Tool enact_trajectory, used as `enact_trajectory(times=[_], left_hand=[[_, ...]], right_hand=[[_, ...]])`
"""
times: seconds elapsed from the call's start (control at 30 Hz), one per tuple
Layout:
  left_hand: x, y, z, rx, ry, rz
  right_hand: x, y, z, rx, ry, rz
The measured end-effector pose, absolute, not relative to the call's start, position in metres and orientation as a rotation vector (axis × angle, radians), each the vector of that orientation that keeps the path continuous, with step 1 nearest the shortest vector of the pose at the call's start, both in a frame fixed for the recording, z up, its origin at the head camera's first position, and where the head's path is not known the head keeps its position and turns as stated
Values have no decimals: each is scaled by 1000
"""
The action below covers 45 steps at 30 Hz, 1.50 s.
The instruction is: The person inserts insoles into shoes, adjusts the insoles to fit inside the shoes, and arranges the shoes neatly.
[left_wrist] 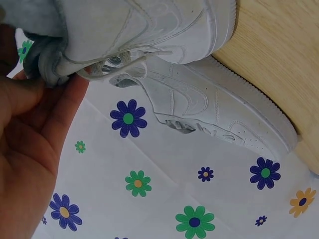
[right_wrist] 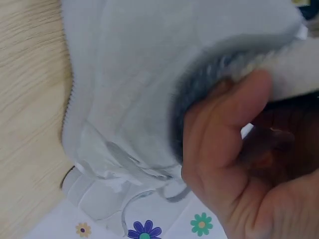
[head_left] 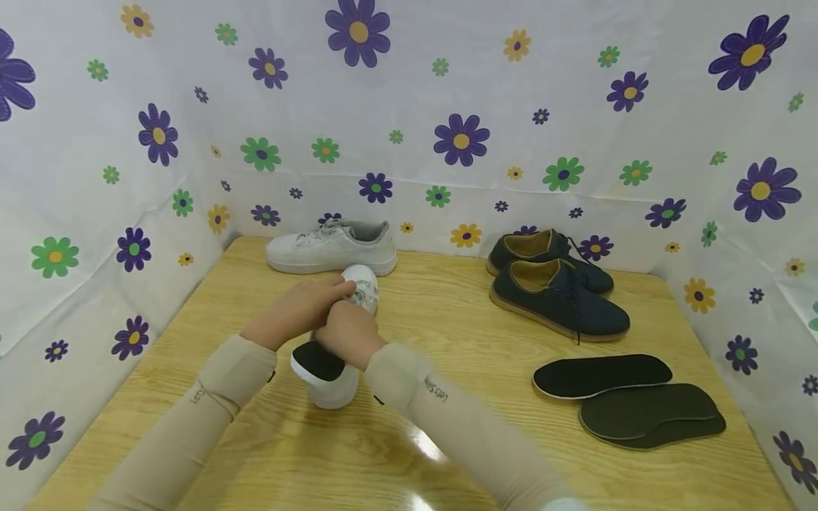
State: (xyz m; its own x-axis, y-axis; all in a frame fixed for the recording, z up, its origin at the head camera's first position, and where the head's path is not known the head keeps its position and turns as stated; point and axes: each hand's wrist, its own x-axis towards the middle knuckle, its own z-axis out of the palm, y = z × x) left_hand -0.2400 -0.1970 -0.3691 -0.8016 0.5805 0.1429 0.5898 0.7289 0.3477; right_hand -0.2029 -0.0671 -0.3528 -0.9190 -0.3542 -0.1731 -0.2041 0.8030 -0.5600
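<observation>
Left fingers [left_wrist: 66,112] partly behind white shoe [left_wrist: 107,30]

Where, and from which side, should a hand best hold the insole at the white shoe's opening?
I would pinch the part of the insole outside the opening of the near white shoe, coming from the right. The piece is flat and its near end juts out free, so thumb and fingers could take opposite faces. The right hand pinches it about there.

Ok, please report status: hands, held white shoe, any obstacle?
Left fingers hold tongue. Right fingers grip insole. Insole not seated in white shoe. No obstacle seen.
</observation>
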Motion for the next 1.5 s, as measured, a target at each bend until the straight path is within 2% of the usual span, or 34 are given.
enact_trajectory(times=[0.37, 0.53, 0.77, 0.97, 1.23, 1.5], left_hand=[[-238, -194, -362, -519, -3111, -1046], [-240, -194, -361, -793, -3081, -654], [-240, -195, -363, -711, -3085, -744], [-242, -197, -366, -1089, -2792, -304], [-244, -197, -366, -1111, -2762, -254], [-243, -194, -362, -1054, -2887, -243]], right_hand=[[-187, -82, -349, -532, 2967, -355], [-172, -85, -341, -645, 2950, -131], [-147, -84, -324, -687, 2899, 17], [-137, -80, -317, -776, 2892, 68], [-135, -76, -318, -937, 2918, 82], [-141, -80, -319, -826, 2966, -83]])
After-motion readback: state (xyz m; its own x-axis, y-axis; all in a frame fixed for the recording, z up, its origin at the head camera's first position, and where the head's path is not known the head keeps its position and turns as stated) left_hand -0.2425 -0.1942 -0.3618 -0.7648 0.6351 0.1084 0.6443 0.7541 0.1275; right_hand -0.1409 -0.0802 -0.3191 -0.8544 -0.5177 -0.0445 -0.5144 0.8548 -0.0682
